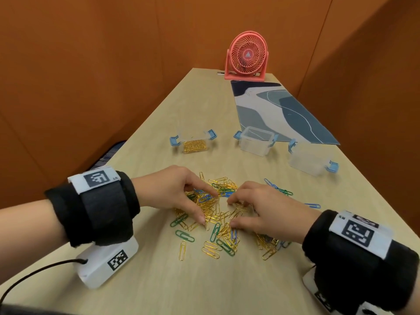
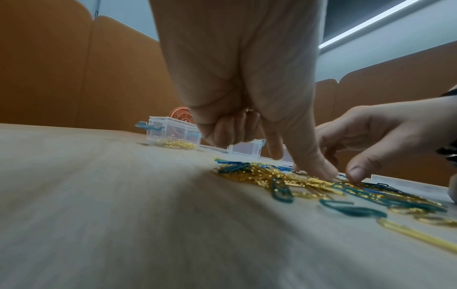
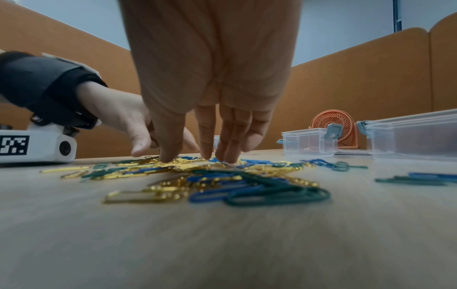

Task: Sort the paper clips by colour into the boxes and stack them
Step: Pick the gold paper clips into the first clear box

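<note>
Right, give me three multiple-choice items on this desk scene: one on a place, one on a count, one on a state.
1. Where does the pink fan stand?
A. at the far end of the table
B. beside the left hand
C. inside a box

2. How many clear boxes stand on the table?
A. one
B. three
C. five

3. What state is the left box in?
A. lidded and stacked
C. open, holding gold clips
B. tipped on its side

Key:
1 A, the fan stands past the patterned mat.
2 B, the left box, the middle box and the right box are all there is.
3 C, it has no lid on, with gold clips at its bottom.
</note>
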The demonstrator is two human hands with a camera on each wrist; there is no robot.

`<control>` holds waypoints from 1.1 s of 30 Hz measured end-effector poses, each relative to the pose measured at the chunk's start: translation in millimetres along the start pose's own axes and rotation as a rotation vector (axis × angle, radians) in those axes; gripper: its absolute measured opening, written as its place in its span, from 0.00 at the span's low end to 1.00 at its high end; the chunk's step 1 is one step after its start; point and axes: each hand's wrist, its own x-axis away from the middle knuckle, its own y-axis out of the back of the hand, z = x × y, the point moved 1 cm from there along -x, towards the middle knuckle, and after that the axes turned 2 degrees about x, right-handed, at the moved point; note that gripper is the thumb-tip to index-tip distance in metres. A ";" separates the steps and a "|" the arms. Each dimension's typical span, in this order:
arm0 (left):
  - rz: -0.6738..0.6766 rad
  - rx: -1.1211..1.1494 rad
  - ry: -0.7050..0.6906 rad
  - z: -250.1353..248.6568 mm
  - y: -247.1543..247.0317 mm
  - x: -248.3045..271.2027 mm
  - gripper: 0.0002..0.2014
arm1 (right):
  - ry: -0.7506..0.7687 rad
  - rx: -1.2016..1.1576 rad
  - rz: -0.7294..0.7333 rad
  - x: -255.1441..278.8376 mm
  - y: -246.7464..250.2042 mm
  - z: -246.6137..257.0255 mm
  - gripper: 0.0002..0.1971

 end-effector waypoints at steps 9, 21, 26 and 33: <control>0.025 0.024 0.035 5.1 -5.4 -4.7 0.14 | -0.038 -0.025 0.003 0.4 -0.3 -0.5 0.24; -0.114 0.362 0.125 -5.1 6.6 0.5 0.02 | 0.049 -0.076 -0.081 -0.9 0.3 -0.8 0.15; -0.066 1.050 0.281 1.5 17.6 10.3 0.05 | 0.131 -0.112 -0.036 -1.9 -1.4 2.7 0.18; -0.061 1.271 0.386 10.1 11.8 20.9 0.05 | 0.162 0.020 0.058 -3.2 -10.8 8.1 0.21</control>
